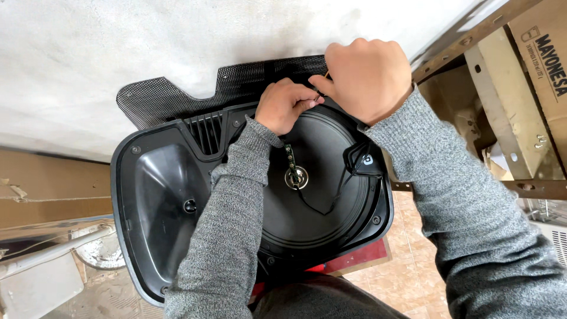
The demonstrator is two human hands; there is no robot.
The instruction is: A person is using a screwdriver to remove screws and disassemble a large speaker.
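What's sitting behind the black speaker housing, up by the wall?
A black perforated mesh grille lies behind the speaker housing, against the white wall. Its right end is covered by both hands.

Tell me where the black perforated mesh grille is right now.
In the head view, the black mesh grille lies at top centre-left, flat against the pale wall, just behind the black plastic housing, with its right end running under the left hand and right hand.

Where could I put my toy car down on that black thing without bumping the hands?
The smooth horn-shaped hollow on the housing's left side is bare, bordered by the vent slats and the left sleeve. The top edge is crowded: the left hand and right hand pinch something thin there. Black wires cross the round speaker recess.
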